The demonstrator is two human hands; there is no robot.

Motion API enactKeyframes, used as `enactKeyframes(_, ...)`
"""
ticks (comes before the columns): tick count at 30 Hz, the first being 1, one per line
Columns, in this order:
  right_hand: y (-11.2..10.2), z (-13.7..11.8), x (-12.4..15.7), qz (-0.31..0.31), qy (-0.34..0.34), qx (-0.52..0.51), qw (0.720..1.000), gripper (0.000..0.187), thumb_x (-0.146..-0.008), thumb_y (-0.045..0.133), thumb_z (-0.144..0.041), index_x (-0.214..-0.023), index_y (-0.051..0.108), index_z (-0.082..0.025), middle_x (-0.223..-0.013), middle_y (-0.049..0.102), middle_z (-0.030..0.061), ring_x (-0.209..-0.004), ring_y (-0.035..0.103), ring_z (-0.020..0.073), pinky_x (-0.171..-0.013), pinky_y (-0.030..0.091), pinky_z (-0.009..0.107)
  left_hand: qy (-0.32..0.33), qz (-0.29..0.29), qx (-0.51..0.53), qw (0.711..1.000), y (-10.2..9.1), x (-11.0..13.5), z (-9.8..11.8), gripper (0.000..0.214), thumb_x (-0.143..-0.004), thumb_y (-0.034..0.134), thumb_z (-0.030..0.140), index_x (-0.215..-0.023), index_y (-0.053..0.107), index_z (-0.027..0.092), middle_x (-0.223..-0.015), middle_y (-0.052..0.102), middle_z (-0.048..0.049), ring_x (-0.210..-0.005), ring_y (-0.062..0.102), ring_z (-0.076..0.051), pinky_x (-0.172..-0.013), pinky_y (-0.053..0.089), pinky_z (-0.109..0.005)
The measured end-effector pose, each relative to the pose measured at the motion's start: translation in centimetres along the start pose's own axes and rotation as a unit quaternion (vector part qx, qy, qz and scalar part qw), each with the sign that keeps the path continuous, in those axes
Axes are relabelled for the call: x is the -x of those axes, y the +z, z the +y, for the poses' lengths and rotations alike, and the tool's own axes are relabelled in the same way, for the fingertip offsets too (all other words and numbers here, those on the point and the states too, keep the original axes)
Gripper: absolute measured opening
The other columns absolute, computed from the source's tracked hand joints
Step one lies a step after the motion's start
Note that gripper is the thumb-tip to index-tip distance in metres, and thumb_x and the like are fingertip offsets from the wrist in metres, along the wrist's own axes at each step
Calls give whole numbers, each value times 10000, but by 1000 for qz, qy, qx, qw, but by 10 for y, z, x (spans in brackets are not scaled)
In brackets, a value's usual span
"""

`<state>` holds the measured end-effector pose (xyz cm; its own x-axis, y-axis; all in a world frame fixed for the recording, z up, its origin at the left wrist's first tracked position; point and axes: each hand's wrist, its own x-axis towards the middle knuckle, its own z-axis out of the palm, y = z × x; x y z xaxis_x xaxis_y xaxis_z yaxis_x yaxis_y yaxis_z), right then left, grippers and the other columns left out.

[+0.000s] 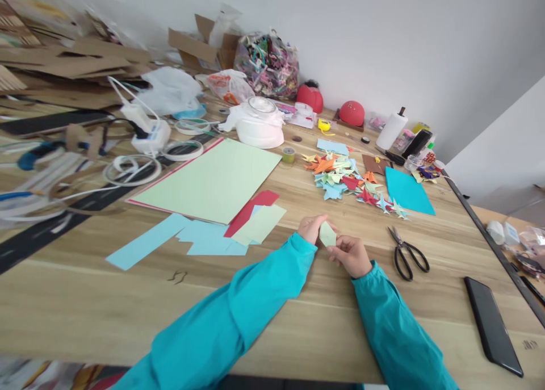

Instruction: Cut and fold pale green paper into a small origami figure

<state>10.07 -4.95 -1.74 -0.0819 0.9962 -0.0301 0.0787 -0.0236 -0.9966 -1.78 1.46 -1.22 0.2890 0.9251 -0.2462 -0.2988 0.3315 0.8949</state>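
Observation:
Both hands meet over the wooden table (128, 316), pinching a small pale green folded paper (327, 234) between them. My left hand (311, 229) grips its left side with closed fingers. My right hand (349, 254) holds its lower right edge, fingers curled. Both arms wear teal sleeves. Just right of the hands lie black scissors (406, 254). Behind them is a pile of several folded coloured paper pieces (349, 183).
A large pale green sheet (213, 180) lies left of centre, with blue, red and green offcuts (204, 237) in front. A blue sheet (407, 191), a black phone (491, 325), a white container (258, 123), tape rolls (131, 168), cardboard and bags crowd the far side.

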Motion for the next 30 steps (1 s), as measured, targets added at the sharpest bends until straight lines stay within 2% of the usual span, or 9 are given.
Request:
enactKeyframes(5,0,-3,0,21,7,-19,1000,298,-620,685,-388,-546,509,-159,-451,584,-16,-315,432,57,-330,326,178,-21,-22,30,999,-2,-5,1,589,-640,448,666,-555,652,120,-443,606,-63,-422,556,-146,-434,417,-248)
enactKeyframes(7,-1,-4,-1,41,11,-35,998,306,-617,685,-390,-538,497,-162,-449,591,-15,-305,434,58,-320,316,177,-14,-46,69,996,-1,-4,1,621,-600,466,696,-606,660,106,-500,627,-73,-469,571,-149,-463,434,-251)
enactKeyframes(9,-3,-4,-2,60,16,-48,997,310,-615,684,-396,-534,495,-163,-446,593,-14,-298,434,59,-312,309,177,7,-76,71,995,1,-1,2,546,-536,603,622,-662,665,95,-582,655,-79,-544,593,-159,-526,461,-264)
enactKeyframes(11,-5,-3,-3,73,17,-61,995,309,-615,681,-401,-535,504,-161,-443,592,-14,-295,430,59,-310,311,179,38,-100,29,994,2,1,1,462,-443,744,462,-710,670,92,-637,670,-71,-601,603,-168,-586,473,-275)
enactKeyframes(13,-6,-2,-4,78,16,-71,994,299,-615,682,-398,-546,520,-156,-443,591,-16,-297,428,58,-313,319,179,66,-103,-18,992,2,3,0,433,-392,788,348,-727,675,96,-656,674,-57,-623,602,-170,-623,474,-281)
enactKeyframes(19,-5,-3,-3,58,24,-70,996,285,-614,689,-383,-565,529,-153,-444,593,-19,-299,429,54,-320,316,174,112,-56,-111,986,1,3,0,270,-551,699,377,-594,666,112,-553,637,-17,-536,541,-125,-544,421,-238)
enactKeyframes(30,-4,-6,-2,41,17,-50,998,332,-590,698,-414,-527,490,-162,-449,603,-10,-296,413,53,-315,290,177,121,-46,-133,983,1,5,2,389,-641,594,480,-506,618,116,-486,587,-12,-501,509,-118,-508,390,-234)
